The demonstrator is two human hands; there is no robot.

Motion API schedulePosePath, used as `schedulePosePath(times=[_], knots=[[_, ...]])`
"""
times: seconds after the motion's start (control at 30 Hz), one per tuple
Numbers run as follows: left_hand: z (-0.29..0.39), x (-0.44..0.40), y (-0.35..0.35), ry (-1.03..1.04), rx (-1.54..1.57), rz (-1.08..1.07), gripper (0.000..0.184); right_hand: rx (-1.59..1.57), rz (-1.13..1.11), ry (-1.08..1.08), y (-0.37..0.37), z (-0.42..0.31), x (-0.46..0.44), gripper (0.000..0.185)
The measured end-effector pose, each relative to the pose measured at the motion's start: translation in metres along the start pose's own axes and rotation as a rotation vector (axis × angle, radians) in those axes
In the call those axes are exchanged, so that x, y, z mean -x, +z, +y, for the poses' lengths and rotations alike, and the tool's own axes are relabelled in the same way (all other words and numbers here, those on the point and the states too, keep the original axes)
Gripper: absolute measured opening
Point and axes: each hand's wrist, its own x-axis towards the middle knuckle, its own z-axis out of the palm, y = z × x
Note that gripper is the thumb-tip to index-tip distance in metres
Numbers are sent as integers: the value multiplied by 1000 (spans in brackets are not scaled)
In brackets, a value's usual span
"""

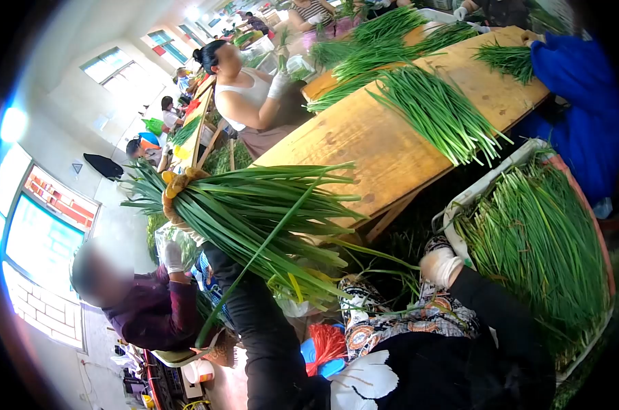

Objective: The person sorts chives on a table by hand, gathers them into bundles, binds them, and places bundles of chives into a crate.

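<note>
My left hand (175,195), in a stained glove with yellow fingertips, is wrapped around a thick bunch of garlic chives (268,205). The bunch is held up over the floor, its blades fanning out to the right; a few are yellowish. One long blade (268,249) hangs across my left sleeve. Above my lap, my right hand (440,266), in a whitish glove, is closed on a few loose chive blades (381,258) that trail left towards the bunch. Patterned fabric (453,311) covers my legs.
A wooden table (323,154) ahead bears chive piles (439,113). At my right stands a crate (460,198) full of chives (535,232). Co-workers sit to the left (142,301), across the table (244,92) and at right in blue (583,116). Red string (328,345) lies low in front.
</note>
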Motion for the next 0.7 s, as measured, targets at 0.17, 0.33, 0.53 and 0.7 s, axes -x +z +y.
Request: schedulePosePath(times=[0.17, 0.33, 0.53, 0.7], knots=[[12, -1, -23, -18, 4, 24, 20, -256, 124, 147, -19, 7, 2, 70], [-10, 0, 5, -132, 124, -28, 16, -939, 657, -153, -50, -26, -63, 64], [0, 1, 0, -67, 33, 21, 17, -1633, 66, 230, -35, -23, -33, 27], [11, -1, -21, 13, -20, 91, 18, -157, -358, 284, -5, -11, 11, 53]])
